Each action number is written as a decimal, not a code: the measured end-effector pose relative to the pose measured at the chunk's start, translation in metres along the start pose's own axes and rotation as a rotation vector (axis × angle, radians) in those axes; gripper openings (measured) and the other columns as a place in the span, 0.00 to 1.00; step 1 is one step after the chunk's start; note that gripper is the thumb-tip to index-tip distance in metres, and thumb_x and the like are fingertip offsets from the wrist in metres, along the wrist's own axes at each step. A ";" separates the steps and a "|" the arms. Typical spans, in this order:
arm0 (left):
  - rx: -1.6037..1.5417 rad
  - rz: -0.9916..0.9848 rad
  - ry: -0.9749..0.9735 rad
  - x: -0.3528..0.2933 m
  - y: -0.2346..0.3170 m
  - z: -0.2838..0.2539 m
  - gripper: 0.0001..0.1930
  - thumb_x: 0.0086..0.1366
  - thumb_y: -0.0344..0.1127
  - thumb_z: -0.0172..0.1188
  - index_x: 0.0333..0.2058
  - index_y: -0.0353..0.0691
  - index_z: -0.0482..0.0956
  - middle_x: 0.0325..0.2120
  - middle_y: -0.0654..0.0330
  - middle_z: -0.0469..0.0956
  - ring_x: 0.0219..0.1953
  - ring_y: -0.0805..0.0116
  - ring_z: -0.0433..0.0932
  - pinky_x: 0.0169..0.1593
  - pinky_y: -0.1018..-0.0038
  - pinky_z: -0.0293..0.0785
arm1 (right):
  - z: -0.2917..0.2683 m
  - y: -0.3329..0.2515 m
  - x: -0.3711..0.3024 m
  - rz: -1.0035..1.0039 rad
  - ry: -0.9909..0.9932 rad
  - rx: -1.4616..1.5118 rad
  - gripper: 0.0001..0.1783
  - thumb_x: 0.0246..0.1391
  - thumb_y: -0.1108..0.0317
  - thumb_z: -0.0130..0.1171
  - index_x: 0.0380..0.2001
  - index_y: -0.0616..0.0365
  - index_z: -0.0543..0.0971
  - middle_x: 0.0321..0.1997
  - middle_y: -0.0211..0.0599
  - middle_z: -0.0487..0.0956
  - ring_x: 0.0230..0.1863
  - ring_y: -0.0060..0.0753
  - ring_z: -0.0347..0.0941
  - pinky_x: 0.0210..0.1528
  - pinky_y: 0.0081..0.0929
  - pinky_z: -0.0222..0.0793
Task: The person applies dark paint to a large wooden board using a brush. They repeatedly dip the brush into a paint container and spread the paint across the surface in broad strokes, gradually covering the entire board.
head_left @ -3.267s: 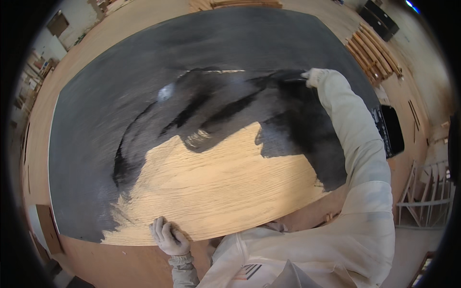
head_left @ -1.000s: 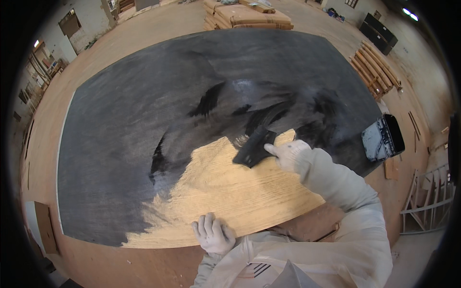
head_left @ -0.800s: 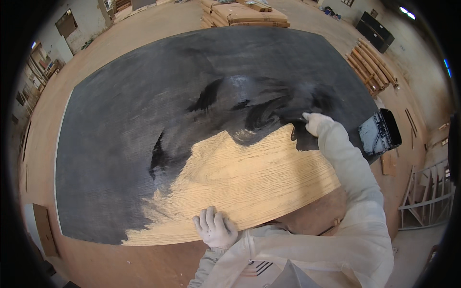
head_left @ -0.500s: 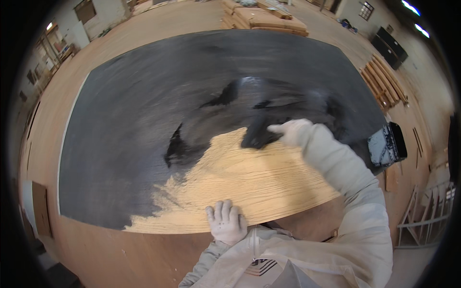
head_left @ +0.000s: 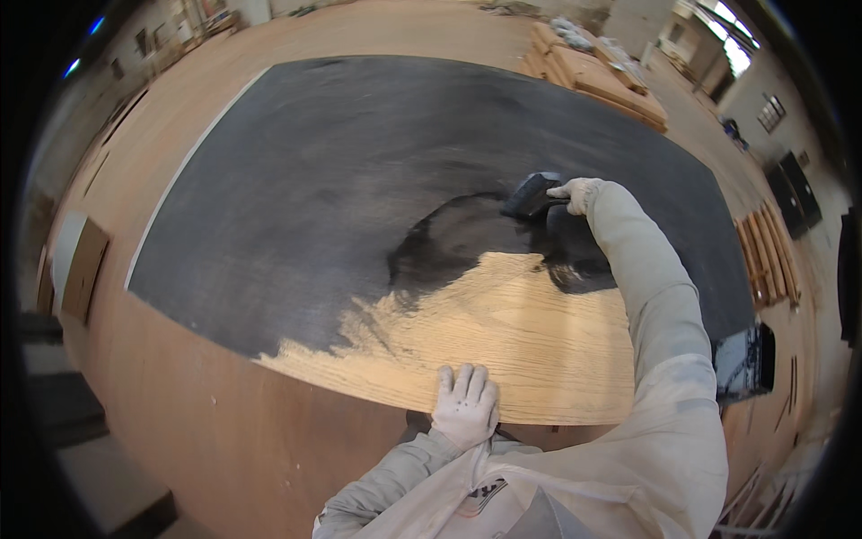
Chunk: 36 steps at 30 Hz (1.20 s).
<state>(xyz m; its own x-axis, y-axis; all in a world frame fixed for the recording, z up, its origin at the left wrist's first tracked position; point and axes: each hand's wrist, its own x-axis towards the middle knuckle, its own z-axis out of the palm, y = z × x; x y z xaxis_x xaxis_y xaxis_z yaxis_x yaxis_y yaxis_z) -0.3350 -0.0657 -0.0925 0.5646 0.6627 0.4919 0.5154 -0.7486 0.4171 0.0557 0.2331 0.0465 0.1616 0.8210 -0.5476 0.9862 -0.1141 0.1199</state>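
Observation:
A large wood-grained board [head_left: 503, 332] lies flat before me, mostly covered in black stain, with a bare tan patch along its near edge. My right hand [head_left: 577, 193], in a pale glove, grips a block-shaped black paint applicator [head_left: 530, 197] against the stained surface, beyond the bare patch. Whether it is a brush or a sponge I cannot tell. A wet, darker arc of stain [head_left: 417, 238] curves left from it. My gloved left hand [head_left: 465, 404] rests flat at the near edge, fingers stretched over bare wood.
At the board's right corner sits a stain-smeared container [head_left: 743, 364]. Stacked brown panels [head_left: 593, 76] lie beyond the far right edge, and a bundle of wooden pieces [head_left: 768, 254] lies on the right. A white-faced box [head_left: 81, 268] stands at the left.
My right hand has carried the applicator away from me, off the bare wood's edge onto the black area, leaving fresh wet stain. My left hand stays at the near edge. The view has turned.

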 end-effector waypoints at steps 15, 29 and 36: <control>-0.016 0.007 0.099 -0.017 -0.003 0.005 0.23 0.57 0.40 0.68 0.49 0.34 0.80 0.53 0.44 0.78 0.59 0.42 0.76 0.67 0.36 0.66 | 0.019 -0.213 -0.091 -0.553 -0.147 -0.103 0.35 0.67 0.53 0.70 0.76 0.22 0.73 0.66 0.43 0.84 0.64 0.47 0.83 0.67 0.35 0.78; -0.196 0.189 -0.105 -0.032 -0.029 -0.001 0.21 0.59 0.39 0.69 0.50 0.38 0.80 0.56 0.48 0.78 0.64 0.45 0.73 0.69 0.35 0.65 | 0.124 -0.254 -0.198 -0.352 0.228 0.104 0.21 0.80 0.56 0.44 0.67 0.42 0.78 0.48 0.50 0.89 0.50 0.58 0.86 0.52 0.55 0.80; -0.270 0.089 -0.034 -0.020 -0.061 -0.036 0.15 0.63 0.35 0.67 0.47 0.40 0.82 0.51 0.53 0.81 0.61 0.50 0.77 0.68 0.46 0.69 | 0.158 -0.087 -0.184 0.494 0.271 0.204 0.27 0.81 0.49 0.38 0.70 0.46 0.76 0.62 0.48 0.86 0.63 0.59 0.82 0.64 0.54 0.77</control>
<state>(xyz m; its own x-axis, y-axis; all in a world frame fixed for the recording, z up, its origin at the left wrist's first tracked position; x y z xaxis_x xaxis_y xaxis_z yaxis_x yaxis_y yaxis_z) -0.4010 -0.0338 -0.0997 0.6234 0.5911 0.5118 0.2749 -0.7785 0.5643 -0.0542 0.0031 0.0060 0.6141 0.7538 -0.2336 0.7881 -0.6016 0.1306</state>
